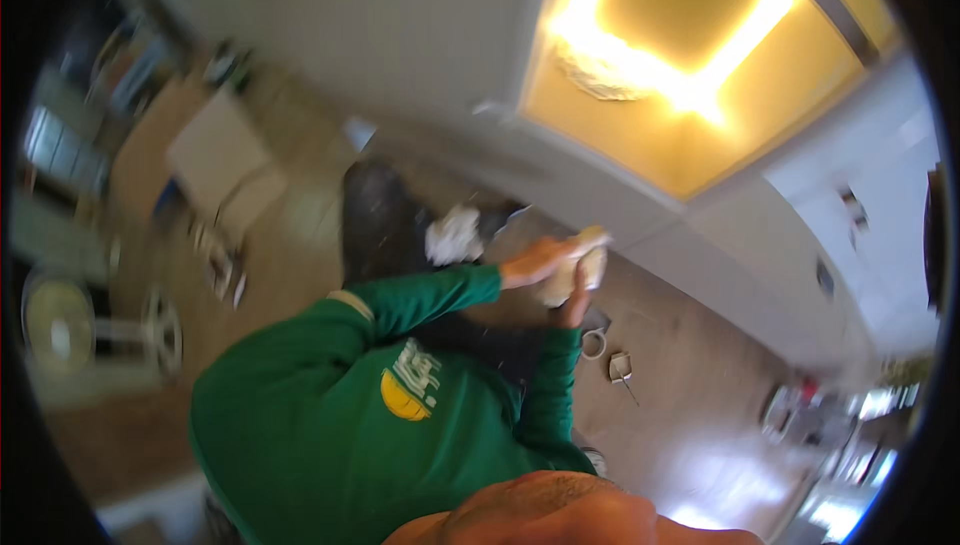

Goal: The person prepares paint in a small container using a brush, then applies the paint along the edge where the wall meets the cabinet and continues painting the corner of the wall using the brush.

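Note:
My left hand (537,263) and my right hand (573,307) are close together in front of me, both closed on a pale cream, soft-looking bundle (592,263). It could be a folded cloth or a pad; blur hides its exact kind. The left fingers lie along its upper side, and the right hand grips it from below. Just left of the hands, a crumpled white cloth or paper (455,236) rests on a dark sheet (375,220) on the floor.
A pale wall (400,55) with a warmly lit recess (640,135) rises ahead. On the floor at right lie a white ring-shaped roll (593,345) and a small container (620,368) with a thin stick. At left are a pale board (225,150) and a round, fan-like object (60,327).

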Tool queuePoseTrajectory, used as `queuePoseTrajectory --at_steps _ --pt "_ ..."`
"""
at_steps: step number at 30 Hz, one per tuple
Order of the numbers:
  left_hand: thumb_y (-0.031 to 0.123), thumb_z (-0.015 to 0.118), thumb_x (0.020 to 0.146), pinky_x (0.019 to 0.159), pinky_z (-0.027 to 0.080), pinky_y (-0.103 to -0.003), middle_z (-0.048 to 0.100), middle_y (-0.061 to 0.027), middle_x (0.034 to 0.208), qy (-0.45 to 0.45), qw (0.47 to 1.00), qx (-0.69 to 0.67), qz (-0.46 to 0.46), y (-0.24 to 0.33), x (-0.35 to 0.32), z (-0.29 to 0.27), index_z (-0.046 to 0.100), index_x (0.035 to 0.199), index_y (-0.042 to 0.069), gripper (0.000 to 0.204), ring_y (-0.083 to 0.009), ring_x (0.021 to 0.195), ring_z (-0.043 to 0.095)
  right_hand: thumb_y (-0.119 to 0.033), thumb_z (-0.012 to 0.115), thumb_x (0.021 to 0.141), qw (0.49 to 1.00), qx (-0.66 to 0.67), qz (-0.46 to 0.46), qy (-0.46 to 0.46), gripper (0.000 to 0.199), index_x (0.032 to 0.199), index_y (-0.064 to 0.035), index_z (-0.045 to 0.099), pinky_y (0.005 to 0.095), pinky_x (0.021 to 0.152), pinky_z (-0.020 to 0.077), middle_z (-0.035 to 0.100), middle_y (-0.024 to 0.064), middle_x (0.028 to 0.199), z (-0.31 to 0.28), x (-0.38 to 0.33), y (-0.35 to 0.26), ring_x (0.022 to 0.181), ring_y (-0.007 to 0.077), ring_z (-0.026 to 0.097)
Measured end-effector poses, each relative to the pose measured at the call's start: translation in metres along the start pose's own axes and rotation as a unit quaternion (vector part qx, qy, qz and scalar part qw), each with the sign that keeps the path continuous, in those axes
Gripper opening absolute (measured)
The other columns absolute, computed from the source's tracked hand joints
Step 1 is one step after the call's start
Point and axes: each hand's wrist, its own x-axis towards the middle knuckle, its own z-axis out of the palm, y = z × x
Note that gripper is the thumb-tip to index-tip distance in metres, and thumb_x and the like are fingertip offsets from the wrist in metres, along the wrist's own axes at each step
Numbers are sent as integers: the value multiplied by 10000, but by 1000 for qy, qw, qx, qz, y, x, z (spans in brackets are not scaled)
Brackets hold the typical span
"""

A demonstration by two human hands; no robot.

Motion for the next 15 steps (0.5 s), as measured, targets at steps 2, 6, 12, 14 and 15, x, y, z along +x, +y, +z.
queuePoseTrajectory --at_steps 2,6,12,14,15 --pt "527 497 966 893 479 -386 669 -191 1135 -23 996 -22 -84 36 -40 17 651 1211 -7 607 -312 1018 635 -294 464 1014 983 87 161 2 496 1430 -28 423 427 939 518 596 141 1284 -36 -33 -25 1094 276 635" --pt "320 788 807 899 520 -381 647 -210 1134 157 977 100 100 -15 -65 -123 614 1230 -10 564 -329 1051 640 -195 500 998 987 49 135 68 418 1368 -1 482 434 893 548 632 140 1222 -17 36 51 1043 288 658" --pt "215 794 764 1094 373 -479 487 -213 1406 366 817 433 105 -12 -153 -243 549 1319 -4 645 -428 1327 430 -120 643 891 943 -74 214 243 338 1200 8 589 396 744 592 697 119 1012 -94 58 99 858 264 705" --pt "212 795 755 1105 337 -522 409 -210 1476 348 803 477 78 -12 -162 -243 492 1379 -7 728 -456 1360 371 -127 636 877 921 -168 232 264 309 1161 -7 617 386 673 573 698 108 953 -104 76 124 786 256 696" --pt "213 792 750 1100 326 -549 411 -210 1471 354 808 464 80 -17 -157 -244 499 1368 -16 722 -474 1350 368 -134 627 871 885 -257 262 286 281 1126 -17 648 392 675 565 703 120 953 -105 90 132 770 258 694"
